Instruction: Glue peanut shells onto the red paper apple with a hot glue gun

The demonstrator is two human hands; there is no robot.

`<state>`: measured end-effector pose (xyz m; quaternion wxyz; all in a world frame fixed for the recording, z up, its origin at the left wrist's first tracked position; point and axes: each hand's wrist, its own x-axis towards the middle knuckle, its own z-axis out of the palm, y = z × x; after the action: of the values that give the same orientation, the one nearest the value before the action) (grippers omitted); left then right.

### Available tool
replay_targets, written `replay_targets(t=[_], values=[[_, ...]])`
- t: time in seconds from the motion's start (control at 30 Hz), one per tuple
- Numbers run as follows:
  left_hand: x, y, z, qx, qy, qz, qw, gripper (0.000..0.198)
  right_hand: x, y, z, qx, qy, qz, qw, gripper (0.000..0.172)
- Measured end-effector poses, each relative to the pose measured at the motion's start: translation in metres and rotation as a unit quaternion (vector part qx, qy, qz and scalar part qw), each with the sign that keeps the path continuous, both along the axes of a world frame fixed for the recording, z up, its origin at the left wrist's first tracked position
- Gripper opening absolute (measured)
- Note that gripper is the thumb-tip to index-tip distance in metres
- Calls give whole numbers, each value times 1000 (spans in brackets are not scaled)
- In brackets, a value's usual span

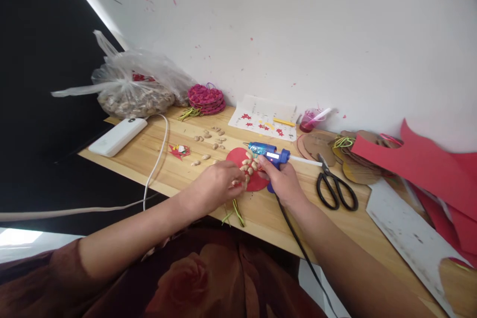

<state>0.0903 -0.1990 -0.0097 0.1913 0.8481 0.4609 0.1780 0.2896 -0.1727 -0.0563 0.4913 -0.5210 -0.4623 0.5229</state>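
Note:
My right hand (285, 179) is closed round the handle of a blue glue gun (274, 155), with a white glue stick (305, 160) out of its back. The nozzle points left. Under and beside my hands lies a red paper disc (257, 185) with a cluster of peanuts (249, 165) on it. My left hand (218, 183) is at the disc's left edge, its fingers pinched together on what looks like a peanut; the fingers partly hide it. Loose peanuts (206, 157) lie scattered farther back. Green cords (237, 212) stick out at the table's front edge.
Black-handled scissors (337, 191) lie right of the glue gun. At the back stand a bag of peanuts (136, 99), pink discs (206, 99), a paper sheet (238, 118) and a cup (307, 123). A white power bank (117, 137) sits left, red paper (421, 169) right.

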Motion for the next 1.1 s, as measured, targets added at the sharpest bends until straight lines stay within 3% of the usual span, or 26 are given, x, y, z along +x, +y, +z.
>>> replay_targets(t=[0.07, 0.13, 0.3, 0.4, 0.5, 0.67, 0.8, 0.87, 0.93, 1.1], values=[[-5, 2, 5, -88, -107, 24, 990, 14, 0, 0, 0, -4, 3, -3, 1000, 41], [-9, 5, 9, -179, -203, 40, 962, 20, -1, 0, 0, -8, 8, -7, 1000, 40], [-15, 25, 9, -333, -414, 12, 847, 28, 2, 0, 10, -10, 33, -20, 999, 40], [-16, 46, 9, -351, -505, 21, 788, 33, 6, -3, 25, 10, 50, -22, 998, 42], [-11, 70, 15, -359, -559, 13, 748, 39, 14, -8, 41, 64, 96, -33, 993, 37], [6, 104, 26, -358, -598, -59, 715, 38, 23, -16, 53, 126, 126, -32, 983, 29], [15, 117, 14, -377, -620, -42, 687, 42, 24, -18, 52, 124, 125, -2, 984, 27], [16, 120, 4, -384, -618, -21, 686, 45, 23, -17, 52, 98, 139, 20, 985, 28], [16, 120, -5, -369, -602, -11, 708, 45, 21, -15, 52, 60, 162, 35, 984, 30], [17, 109, -8, -261, -501, -48, 824, 27, 16, -8, 49, -26, 197, -12, 980, 23]])
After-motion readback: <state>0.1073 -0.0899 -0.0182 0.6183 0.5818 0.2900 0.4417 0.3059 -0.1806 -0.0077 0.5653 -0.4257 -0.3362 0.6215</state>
